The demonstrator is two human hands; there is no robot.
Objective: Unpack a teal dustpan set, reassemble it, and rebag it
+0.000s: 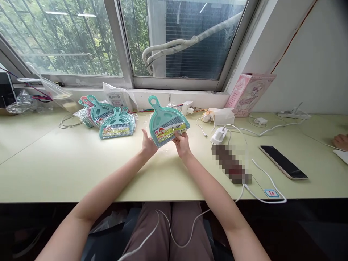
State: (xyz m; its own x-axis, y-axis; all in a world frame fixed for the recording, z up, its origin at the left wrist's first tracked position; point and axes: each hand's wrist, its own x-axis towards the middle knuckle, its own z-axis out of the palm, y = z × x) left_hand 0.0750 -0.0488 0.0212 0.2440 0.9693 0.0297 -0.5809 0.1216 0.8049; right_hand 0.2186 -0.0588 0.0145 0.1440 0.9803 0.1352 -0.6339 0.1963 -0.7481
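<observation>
A teal dustpan [163,116] with a small brush and a printed label, wrapped in clear plastic, is held up above the table in front of me. My right hand [182,143] grips its lower right corner, with the thumb on the label side. My left hand [149,144] is at its lower left edge, thumb raised and apart from the dustpan, the fingers partly hidden behind it. To the left lies a pile of similar wrapped dustpans [117,123], mostly teal with a pink one among them.
On the right are a black phone [284,162], a white charger [219,135] with cables, a pixelated object [231,165] and a pink box [248,95]. Another person's hand [341,141] rests at the far right edge. A plastic bag [119,97] leans below the window.
</observation>
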